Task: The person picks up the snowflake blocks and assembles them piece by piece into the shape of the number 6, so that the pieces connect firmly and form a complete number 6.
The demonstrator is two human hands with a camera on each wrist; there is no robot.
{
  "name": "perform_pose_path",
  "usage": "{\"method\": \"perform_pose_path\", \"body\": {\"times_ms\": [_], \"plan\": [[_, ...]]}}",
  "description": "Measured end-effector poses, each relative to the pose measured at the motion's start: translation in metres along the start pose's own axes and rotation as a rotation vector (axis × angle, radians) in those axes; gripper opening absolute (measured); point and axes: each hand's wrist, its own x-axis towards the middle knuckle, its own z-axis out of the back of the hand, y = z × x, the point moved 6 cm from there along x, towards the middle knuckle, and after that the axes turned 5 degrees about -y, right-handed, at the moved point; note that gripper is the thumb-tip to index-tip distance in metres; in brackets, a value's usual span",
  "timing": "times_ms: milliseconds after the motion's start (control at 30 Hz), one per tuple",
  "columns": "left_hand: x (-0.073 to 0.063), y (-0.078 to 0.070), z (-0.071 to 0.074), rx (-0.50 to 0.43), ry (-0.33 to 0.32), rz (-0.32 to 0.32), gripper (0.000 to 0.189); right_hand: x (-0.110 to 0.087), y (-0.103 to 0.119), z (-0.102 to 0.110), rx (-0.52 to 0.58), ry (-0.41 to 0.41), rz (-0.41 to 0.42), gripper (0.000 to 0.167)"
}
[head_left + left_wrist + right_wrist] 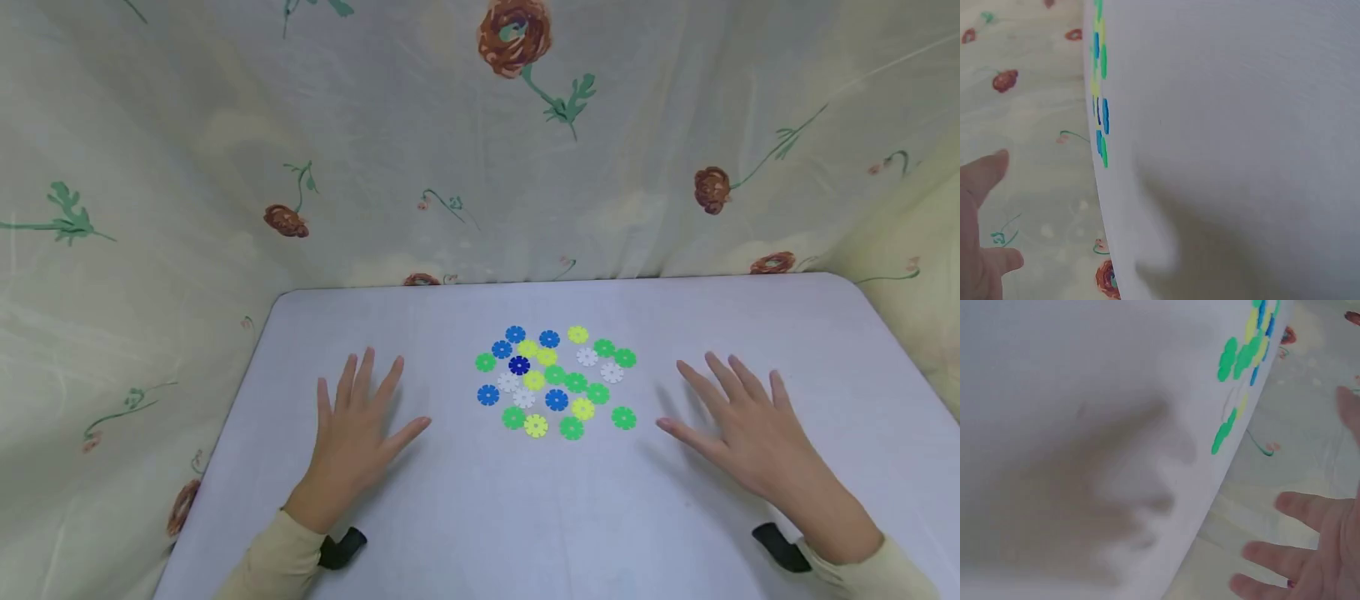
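Flat notched plastic discs in several colours lie loosely spread at the middle of the table. Among them are a dark blue disc (519, 365), a green disc (623, 417), a yellow disc (536, 426), a blue disc (488, 394) and a white disc (611, 372). To their left, my left hand (356, 437) hovers palm down over the table, fingers straight and spread. My right hand (750, 425) is held the same way on the other side. Neither hand touches a disc. Shadows of both hands fall on the cloth below them.
The table (465, 517) has a pale cover and rounded far corners. Floral fabric (360, 125) hangs behind it and along both sides. Near each wrist shows a black strap piece, one by the left sleeve (273, 554), one by the right sleeve (881, 575).
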Motion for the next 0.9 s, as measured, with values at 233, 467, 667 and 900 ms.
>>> {"method": "perform_pose_path", "body": {"times_ms": [233,467,667,900], "plan": [[0.004,-0.015,-0.007,-0.128,-0.03,-0.04,0.081,0.006,0.009,-0.01,0.122,0.1,-0.016,0.083],[0.018,-0.033,-0.016,-0.328,-0.014,-0.034,0.058,0.019,0.019,-0.015,0.293,0.094,-0.016,0.06],[0.035,-0.048,-0.032,-0.404,0.086,-0.002,0.047,0.03,0.03,-0.026,0.366,0.116,0.005,0.046],[0.053,-0.058,-0.048,-0.464,0.13,0.02,0.043,0.036,0.037,-0.035,0.386,0.144,-0.022,0.037]]}}
